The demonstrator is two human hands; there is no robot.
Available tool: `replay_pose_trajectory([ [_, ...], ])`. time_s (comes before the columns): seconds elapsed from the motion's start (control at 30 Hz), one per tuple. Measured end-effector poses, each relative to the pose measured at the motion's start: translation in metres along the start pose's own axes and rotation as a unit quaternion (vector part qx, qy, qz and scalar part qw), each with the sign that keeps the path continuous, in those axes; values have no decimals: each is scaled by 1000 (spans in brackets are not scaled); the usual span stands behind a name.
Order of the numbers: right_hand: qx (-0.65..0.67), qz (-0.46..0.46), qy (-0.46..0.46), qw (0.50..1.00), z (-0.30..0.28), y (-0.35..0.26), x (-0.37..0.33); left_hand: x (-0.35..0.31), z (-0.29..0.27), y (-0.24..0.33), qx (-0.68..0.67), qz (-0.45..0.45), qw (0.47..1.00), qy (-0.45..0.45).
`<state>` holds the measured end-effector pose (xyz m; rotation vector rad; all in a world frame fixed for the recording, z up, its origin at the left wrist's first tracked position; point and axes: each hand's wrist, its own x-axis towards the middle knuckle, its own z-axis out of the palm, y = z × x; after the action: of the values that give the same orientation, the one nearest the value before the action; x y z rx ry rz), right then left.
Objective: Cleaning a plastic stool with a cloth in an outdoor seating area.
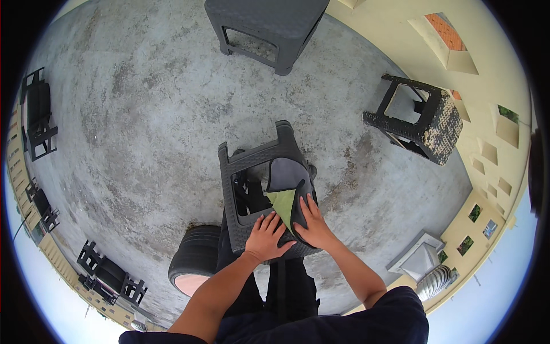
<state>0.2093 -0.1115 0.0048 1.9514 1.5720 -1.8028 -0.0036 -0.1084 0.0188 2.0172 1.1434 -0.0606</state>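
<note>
A dark grey plastic stool lies tipped over in front of my body, its legs pointing away from me and its woven-pattern side facing up. Draped over its right part is a folded grey cloth with a dark edge and a light green face showing at the fold. My left hand rests flat with spread fingers on the stool's near panel, fingertips by the green part. On the cloth's dark right side lies my right hand, fingers stretched forward. Whatever is under my palms is hidden.
A grey stool stands at the far side. A worn, peeling stool lies tipped near the cream wall on the right. Close on my left is a black tyre with a pinkish top. Black benches line the left side.
</note>
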Motion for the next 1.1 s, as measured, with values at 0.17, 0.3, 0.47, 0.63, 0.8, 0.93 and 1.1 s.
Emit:
replay_pose_trajectory([
  [0.17,-133,28,10,991,-25,-30,-13,0,3,1,10,7,999,-42],
  [0.3,-61,15,62,996,4,16,80,8,1,2,0,25,999,22],
  [0.47,-9,94,29,995,10,52,215,4,1,4,4,14,1000,18],
  [0.63,-79,77,6,994,6,65,316,2,5,4,3,14,1000,13],
  [0.8,21,114,129,985,3,69,367,3,5,3,-1,11,1000,6],
  [0.93,76,180,125,973,-6,111,367,10,3,5,-12,31,999,11],
  [1.1,-35,64,22,997,9,78,345,0,1,-2,-4,0,1000,1],
])
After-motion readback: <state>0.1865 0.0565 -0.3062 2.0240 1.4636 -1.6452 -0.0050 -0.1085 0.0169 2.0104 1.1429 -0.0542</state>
